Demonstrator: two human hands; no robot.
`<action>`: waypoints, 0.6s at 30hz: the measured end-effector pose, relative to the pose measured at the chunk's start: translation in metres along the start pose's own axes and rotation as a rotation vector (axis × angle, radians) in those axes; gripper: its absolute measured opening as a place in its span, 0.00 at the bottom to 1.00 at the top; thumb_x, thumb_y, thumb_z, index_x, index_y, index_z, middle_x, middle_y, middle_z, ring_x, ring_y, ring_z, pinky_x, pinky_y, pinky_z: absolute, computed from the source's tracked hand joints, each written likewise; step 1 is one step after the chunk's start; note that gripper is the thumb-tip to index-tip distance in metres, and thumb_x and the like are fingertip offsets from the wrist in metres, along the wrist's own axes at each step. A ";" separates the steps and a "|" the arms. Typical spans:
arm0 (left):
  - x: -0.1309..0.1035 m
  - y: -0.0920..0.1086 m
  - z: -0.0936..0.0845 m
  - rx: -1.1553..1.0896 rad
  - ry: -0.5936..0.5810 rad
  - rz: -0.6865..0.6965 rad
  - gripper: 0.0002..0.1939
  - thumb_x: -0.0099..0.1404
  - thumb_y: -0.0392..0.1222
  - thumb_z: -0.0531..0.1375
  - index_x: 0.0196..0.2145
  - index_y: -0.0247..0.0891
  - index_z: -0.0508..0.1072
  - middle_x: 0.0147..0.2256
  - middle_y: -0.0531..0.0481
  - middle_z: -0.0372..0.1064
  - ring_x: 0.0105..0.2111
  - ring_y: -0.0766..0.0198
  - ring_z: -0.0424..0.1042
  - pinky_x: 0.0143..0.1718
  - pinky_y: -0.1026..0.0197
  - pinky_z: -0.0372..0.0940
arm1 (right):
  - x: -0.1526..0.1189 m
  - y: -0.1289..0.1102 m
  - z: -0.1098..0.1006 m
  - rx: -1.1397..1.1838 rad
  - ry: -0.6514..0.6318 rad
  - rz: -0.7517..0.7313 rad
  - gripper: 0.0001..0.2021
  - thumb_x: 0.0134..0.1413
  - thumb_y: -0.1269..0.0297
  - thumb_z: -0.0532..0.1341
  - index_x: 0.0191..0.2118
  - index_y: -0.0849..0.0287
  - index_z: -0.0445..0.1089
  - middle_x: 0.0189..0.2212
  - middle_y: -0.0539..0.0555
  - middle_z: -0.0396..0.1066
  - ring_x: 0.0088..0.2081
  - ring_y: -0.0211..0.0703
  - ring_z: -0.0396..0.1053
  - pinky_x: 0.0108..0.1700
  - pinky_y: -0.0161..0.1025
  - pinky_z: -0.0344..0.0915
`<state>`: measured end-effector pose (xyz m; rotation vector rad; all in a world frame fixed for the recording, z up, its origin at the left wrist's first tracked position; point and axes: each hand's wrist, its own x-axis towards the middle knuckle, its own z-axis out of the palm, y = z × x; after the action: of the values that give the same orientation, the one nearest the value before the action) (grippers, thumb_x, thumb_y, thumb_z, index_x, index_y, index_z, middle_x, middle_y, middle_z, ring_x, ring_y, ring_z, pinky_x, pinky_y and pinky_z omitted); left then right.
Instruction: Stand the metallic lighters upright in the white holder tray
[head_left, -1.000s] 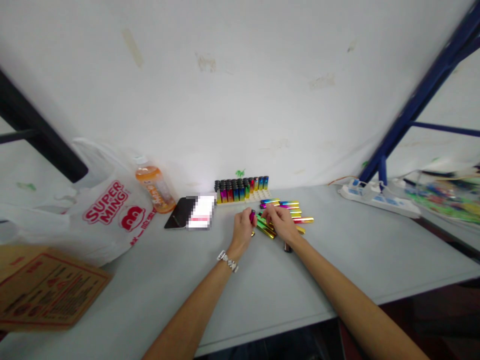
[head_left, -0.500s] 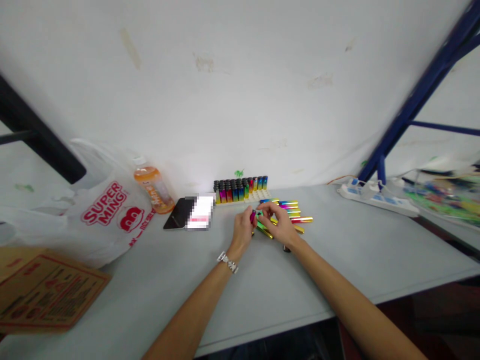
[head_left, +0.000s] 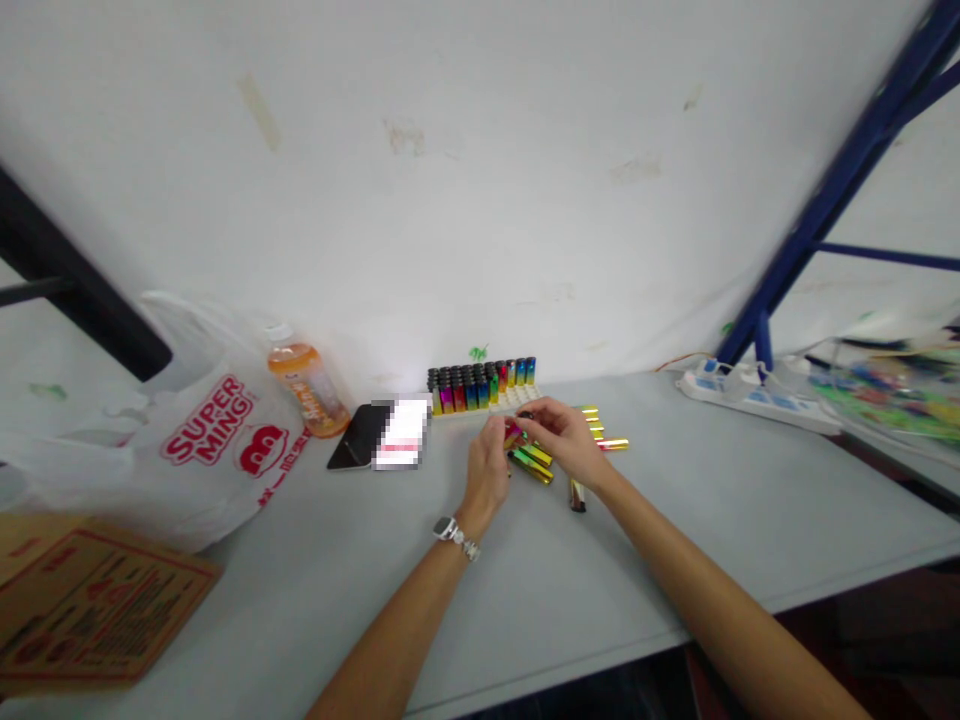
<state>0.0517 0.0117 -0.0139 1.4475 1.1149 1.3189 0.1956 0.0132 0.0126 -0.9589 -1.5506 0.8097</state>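
My left hand (head_left: 489,462), with a silver watch (head_left: 456,537) at the wrist, is closed around a purple and gold lighter (head_left: 513,436). The fingers of my right hand (head_left: 562,436) are pinched at the black end of that lighter; they partly hide it. Below my hands, several green and gold metallic lighter bodies (head_left: 534,462) lie on the table. One lighter with a dark end (head_left: 577,496) rests beneath my right wrist. Several gold and red ones (head_left: 611,444) lie to the right. Behind, upright black-topped lighters (head_left: 470,386) stand in rows in a white rack (head_left: 517,402).
A tablet or phone (head_left: 358,436), partly blurred out, lies left of the rack. Farther left are an orange drink bottle (head_left: 309,385), a white plastic bag (head_left: 202,450) and a cardboard box (head_left: 105,605). A power strip (head_left: 757,397) sits at the right, by a blue metal frame (head_left: 817,215).
My right hand has moved slightly closer to my left, and a black end now shows at its fingertips. More of the lighter under my right wrist is visible.
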 end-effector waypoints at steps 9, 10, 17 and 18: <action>0.011 -0.004 -0.010 0.216 0.179 0.129 0.21 0.71 0.49 0.44 0.34 0.39 0.72 0.37 0.47 0.71 0.42 0.57 0.69 0.48 0.55 0.62 | 0.075 0.027 -0.030 -0.242 0.093 -0.078 0.13 0.51 0.58 0.64 0.40 0.58 0.67 0.32 0.51 0.73 0.27 0.39 0.71 0.31 0.37 0.67; 0.011 -0.004 -0.010 0.220 0.177 0.134 0.21 0.71 0.49 0.44 0.33 0.40 0.72 0.37 0.47 0.71 0.42 0.58 0.69 0.49 0.55 0.62 | 0.083 0.032 -0.031 -0.311 0.086 -0.093 0.11 0.51 0.59 0.64 0.38 0.57 0.67 0.30 0.50 0.73 0.27 0.38 0.70 0.32 0.36 0.66; 0.013 -0.009 -0.011 0.241 0.149 0.130 0.20 0.71 0.47 0.43 0.32 0.40 0.71 0.37 0.48 0.70 0.42 0.57 0.68 0.50 0.54 0.61 | 0.119 0.058 -0.028 -0.561 -0.055 -0.173 0.03 0.52 0.68 0.61 0.34 0.59 0.69 0.26 0.49 0.73 0.29 0.39 0.69 0.34 0.35 0.64; 0.013 -0.009 -0.011 0.244 0.146 0.130 0.20 0.71 0.47 0.43 0.32 0.40 0.71 0.37 0.48 0.70 0.42 0.57 0.68 0.49 0.54 0.61 | 0.122 0.060 -0.028 -0.585 -0.071 -0.183 0.02 0.52 0.69 0.61 0.34 0.59 0.69 0.26 0.50 0.73 0.29 0.39 0.69 0.35 0.35 0.64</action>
<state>0.0406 0.0265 -0.0194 1.6452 1.3337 1.4368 0.2219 0.1489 0.0176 -1.1845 -1.9542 0.2578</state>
